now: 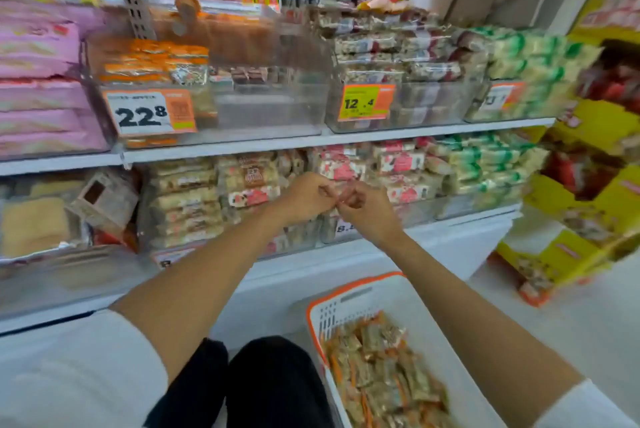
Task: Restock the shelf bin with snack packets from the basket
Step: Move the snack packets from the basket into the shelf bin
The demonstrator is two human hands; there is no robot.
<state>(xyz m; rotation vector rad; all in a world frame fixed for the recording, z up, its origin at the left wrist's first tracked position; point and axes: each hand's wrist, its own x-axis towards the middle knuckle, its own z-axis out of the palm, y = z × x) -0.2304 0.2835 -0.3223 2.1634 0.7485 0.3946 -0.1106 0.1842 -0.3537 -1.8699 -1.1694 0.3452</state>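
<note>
**Snack restock at aisle shelving: items as seen**

- **Basket** (349, 292): white with an orange rim, standing on the floor. Its long axis runs from the picture's bottom edge up and left toward the shelving. It serves as the landmark for every entry below.
- **Snack packets** (384, 368): a loose heap inside the basket, in clear wrap with orange ends. Headings are mixed. Many lie with the long axis slanting along the basket's length, and some lie crosswise.
- **Shelf bin** (270, 108): clear, well above and left of the basket, on the shelf one level above the hands. A price tag (149, 114) reading "22.8" sits at its front left.
- **Stacked orange packets** (152, 60): lying flat in the bin's left part, with their long axes across the bin front.
- **Left hand** (304, 197): above the basket and slightly left, in front of the lowest shelf. The fingers are curled and the fingertips meet the right hand.
- **Right hand** (367, 209): above the basket's far rim, with fingers curled, touching the left hand. A small reddish blur shows at the meeting point. Whether either hand grips anything cannot be told.
- **Knees** (242, 382): in dark trousers, just left of the basket.
</note>
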